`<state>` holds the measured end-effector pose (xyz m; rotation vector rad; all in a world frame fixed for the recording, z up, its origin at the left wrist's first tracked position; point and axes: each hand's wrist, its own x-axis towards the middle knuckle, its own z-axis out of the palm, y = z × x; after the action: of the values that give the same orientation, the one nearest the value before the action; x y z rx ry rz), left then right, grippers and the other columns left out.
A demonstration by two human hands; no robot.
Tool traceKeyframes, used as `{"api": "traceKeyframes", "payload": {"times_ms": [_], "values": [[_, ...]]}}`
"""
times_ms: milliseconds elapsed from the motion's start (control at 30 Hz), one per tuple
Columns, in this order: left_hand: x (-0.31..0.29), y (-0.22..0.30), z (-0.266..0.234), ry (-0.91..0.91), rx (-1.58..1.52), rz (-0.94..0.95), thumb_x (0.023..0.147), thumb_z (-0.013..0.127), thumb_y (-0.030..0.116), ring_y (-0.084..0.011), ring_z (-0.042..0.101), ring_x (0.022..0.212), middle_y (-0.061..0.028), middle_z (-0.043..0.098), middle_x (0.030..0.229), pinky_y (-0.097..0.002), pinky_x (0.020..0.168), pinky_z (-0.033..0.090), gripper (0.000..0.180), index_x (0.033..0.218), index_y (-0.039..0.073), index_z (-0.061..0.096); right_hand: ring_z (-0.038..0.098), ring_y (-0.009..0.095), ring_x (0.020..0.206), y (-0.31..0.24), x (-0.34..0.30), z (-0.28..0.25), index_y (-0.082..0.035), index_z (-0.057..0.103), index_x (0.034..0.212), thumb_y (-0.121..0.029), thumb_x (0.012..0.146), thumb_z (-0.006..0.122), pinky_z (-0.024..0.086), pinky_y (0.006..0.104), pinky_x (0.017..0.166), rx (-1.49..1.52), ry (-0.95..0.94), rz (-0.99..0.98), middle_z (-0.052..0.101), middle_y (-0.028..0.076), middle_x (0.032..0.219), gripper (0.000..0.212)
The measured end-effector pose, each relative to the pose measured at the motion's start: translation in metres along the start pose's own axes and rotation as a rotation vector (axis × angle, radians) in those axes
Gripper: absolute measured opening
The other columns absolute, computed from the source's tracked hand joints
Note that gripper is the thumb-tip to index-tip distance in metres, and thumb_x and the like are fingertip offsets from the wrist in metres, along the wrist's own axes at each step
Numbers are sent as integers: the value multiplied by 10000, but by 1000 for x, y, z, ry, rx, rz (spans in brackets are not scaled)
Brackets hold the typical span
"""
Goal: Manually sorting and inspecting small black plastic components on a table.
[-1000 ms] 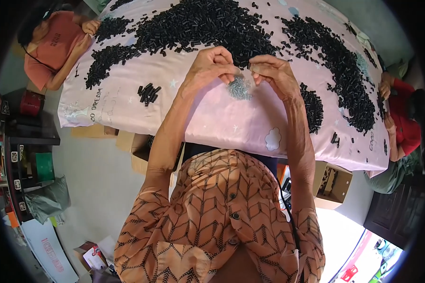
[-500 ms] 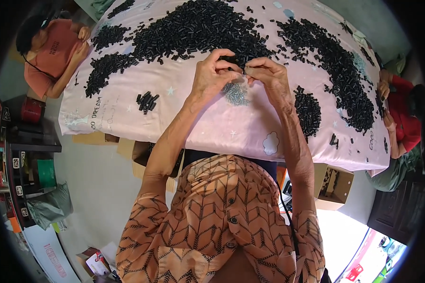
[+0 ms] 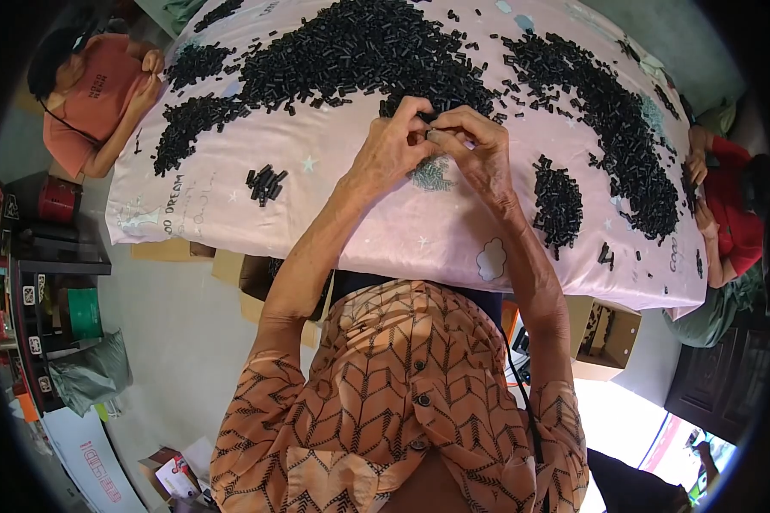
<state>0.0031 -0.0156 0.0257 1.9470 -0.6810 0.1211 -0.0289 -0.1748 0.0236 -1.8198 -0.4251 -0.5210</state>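
My left hand [image 3: 392,147] and my right hand [image 3: 477,147] meet above the pink cloth, thumbs and fingers pinched close together. A small black tube-shaped piece seems to sit in the left fingers, mostly covered by them. What the right fingertips pinch is too small and hidden to name. Just below the hands lies a little pile of tiny clear, silvery pieces [image 3: 432,175]. Directly beyond them spreads a large heap of short black tube-shaped pieces [image 3: 351,51].
A smaller black pile [image 3: 559,205] lies right of my forearm, and a few longer black pieces [image 3: 266,185] lie left. People work at the left [image 3: 103,94] and right [image 3: 731,209] edges. Open cardboard boxes [image 3: 607,338] stand below the table's near edge.
My hands have come together, the right shifting left and the left fingers closing in more. At the lower right, a dark-clothed figure has come into view by the bright doorway.
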Motion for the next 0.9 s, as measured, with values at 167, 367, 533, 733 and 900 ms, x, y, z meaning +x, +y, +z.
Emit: {"api": "traceKeyframes", "payload": {"times_ms": [167, 367, 533, 733, 900], "values": [[0, -1, 0, -48, -83, -19, 750, 688, -21, -142, 620, 667, -103, 628, 713, -263, 579, 482, 363, 1037, 19, 470, 598, 101, 683, 5, -1, 2, -12, 675, 872, 35, 757, 677, 473, 211, 592, -25, 9, 41, 646, 57, 826, 124], [2, -7, 6, -132, -745, -166, 801, 607, -107, -116, 615, 804, -89, 634, 925, -222, 723, 504, 262, 1028, -2, 530, 599, 86, 685, 6, -2, -6, 30, 655, 886, 70, 795, 646, 468, 202, 570, 149, 77, 144, 628, 64, 838, 100], [0, -17, 0, -114, -904, -164, 827, 604, -76, -159, 647, 816, -105, 650, 929, -245, 736, 533, 191, 1008, -26, 568, 605, 111, 688, 7, -1, -1, 50, 649, 929, 83, 806, 645, 485, 220, 575, 452, 57, 169, 617, 80, 871, 127], [4, -14, 0, -117, -956, -174, 840, 616, -37, -152, 648, 789, -109, 658, 904, -249, 716, 544, 170, 1008, -22, 590, 601, 121, 676, 2, 1, -8, 36, 664, 938, 57, 812, 656, 495, 231, 578, 430, 42, 145, 614, 79, 879, 128], [5, -18, -2, -131, -921, -177, 844, 617, -39, -173, 664, 772, -138, 665, 900, -254, 691, 557, 176, 1017, -48, 590, 612, 113, 693, 3, 1, -8, 32, 668, 925, 64, 811, 655, 508, 226, 599, 468, 56, 189, 618, 75, 862, 119]]}}
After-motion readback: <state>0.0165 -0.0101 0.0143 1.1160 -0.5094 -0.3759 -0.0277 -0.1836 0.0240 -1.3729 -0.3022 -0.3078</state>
